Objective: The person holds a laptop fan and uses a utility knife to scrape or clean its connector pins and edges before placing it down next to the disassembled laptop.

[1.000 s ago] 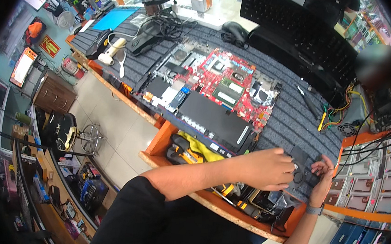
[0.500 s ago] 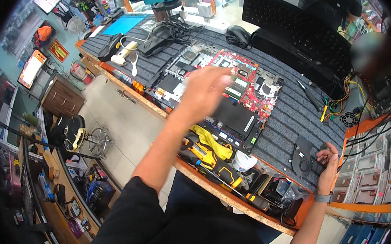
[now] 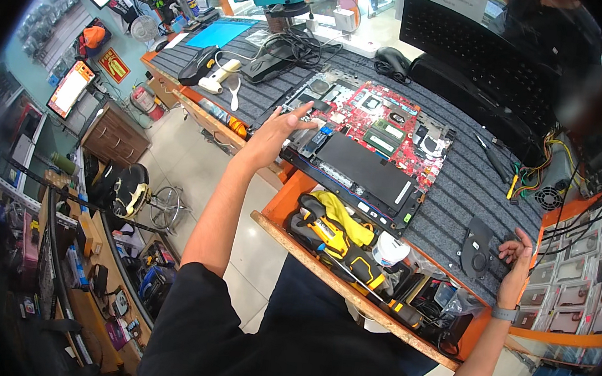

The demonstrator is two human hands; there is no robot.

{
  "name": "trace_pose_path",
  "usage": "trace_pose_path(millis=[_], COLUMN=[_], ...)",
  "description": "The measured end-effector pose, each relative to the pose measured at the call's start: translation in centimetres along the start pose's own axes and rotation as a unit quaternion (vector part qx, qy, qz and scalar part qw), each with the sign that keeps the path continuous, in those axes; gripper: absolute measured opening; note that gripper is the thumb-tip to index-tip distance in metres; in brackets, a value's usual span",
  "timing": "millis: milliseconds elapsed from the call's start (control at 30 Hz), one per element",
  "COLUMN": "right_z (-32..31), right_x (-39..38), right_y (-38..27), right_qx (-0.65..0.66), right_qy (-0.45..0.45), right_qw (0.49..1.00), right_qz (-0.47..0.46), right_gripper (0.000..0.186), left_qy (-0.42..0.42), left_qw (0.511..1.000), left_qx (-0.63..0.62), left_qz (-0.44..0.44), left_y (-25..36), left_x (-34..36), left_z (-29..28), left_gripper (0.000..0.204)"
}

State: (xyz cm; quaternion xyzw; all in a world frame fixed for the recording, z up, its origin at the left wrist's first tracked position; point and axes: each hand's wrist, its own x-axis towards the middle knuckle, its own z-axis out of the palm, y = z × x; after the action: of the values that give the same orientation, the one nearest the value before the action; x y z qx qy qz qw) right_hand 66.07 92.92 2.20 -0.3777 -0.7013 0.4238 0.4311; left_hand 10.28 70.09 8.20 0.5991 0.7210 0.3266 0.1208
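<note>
Left hand [image 3: 277, 136]: spread wide, thumb and fingers apart, nothing seen in the grasp. We place it at the left end of the opened laptop [image 3: 365, 149], fingertips over its edge; whether they touch, we cannot tell.

Right hand [image 3: 516, 251]: fingers loosely bent and parted, palm apparently bare. We find it just beside the black flat part [image 3: 477, 250], with a narrow gap between.

Recent change: one second ago we see the left hand across at the black part, near the right hand; half a second ago, above the laptop's middle; now, at its left end. The right hand keeps its place by the part. We judge that attention passes to the laptop's left side, with the part put by for the moment.

Laptop: one, on the striped grey mat [image 3: 452, 183], insides bare, red board [image 3: 355, 123] toward the back, black battery [image 3: 364, 165] along the front. We record its long axis as slanting from far left to near right, the battery side facing the person and the pulled-out drawer [image 3: 296, 248].

Black part: one, lying flat on the mat, right of the laptop and well apart from it. Long axis roughly away from the person, round end nearest, narrower end pointing to the far side.

Also listed: yellow and black tool [image 3: 332, 237] and white tub [image 3: 390, 251] in the drawer; black keyboard [image 3: 470, 52] standing behind the laptop.
</note>
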Motion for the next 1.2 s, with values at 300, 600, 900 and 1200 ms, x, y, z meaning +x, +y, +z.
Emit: trace_pose_path(millis=[300,600,900,1200], right_z=[-0.3,-0.4,-0.7,-0.1], right_x=[0.0,0.1,0.1,-0.1], right_y=[-0.1,0.2,0.2,0.2], right_qx=[0.001,-0.007,0.002,0.021], right_qy=[-0.004,-0.004,-0.005,-0.007], right_qw=[1.000,1.000,1.000,1.000], right_qz=[-0.001,-0.006,-0.006,-0.005], right_gripper=[0.067,0.070,0.069,0.067], left_qy=[-0.002,-0.013,0.008,-0.008], left_qw=[0.999,0.998,1.000,0.999], left_qx=[-0.019,0.063,0.002,0.039], left_qz=[0.027,0.029,0.016,0.008], left_y=[-0.3,-0.6,0.3,0.1], left_x=[-2.7,-0.9,-4.5,-1.9], left_z=[0.0,0.5,0.0,0.5], left_gripper=[0.096,0.094,0.083,0.086])
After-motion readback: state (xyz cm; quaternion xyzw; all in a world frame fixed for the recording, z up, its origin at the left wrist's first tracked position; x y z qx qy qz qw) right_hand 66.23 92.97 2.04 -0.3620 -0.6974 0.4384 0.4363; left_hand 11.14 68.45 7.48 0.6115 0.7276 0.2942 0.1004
